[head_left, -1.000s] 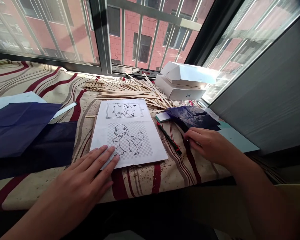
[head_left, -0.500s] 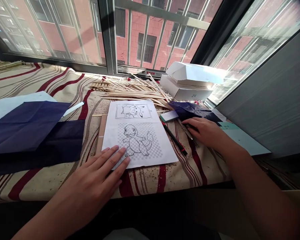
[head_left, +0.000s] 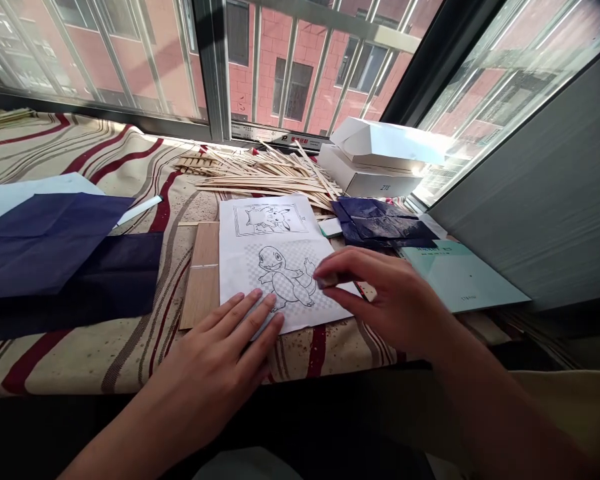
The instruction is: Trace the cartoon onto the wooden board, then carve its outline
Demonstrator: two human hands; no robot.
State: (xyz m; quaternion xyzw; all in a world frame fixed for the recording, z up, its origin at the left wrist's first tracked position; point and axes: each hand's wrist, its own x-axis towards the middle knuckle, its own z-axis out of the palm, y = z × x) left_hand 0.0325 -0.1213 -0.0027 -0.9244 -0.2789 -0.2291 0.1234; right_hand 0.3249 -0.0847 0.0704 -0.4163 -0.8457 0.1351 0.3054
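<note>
We are pinning the sheet [head_left: 273, 233] steady under our spread left hand [head_left: 220, 360]; our right hand [head_left: 400, 300], just beside, is pinching a blurred bit [head_left: 327, 281].

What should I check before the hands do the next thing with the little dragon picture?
1. Left hand flat on the lower left corner of the paper: ok.
2. Wooden board under the paper: ok, it shows along the left edge; how far it reaches under, cannot tell.
3. Right hand pinches a small thing over the paper's right side: ok; what it is, cannot tell, it is blurred.
4. Dark blue sheets on the left lie apart from the paper: ok.
5. Sticks behind the paper, off its top edge: cannot tell.
</note>
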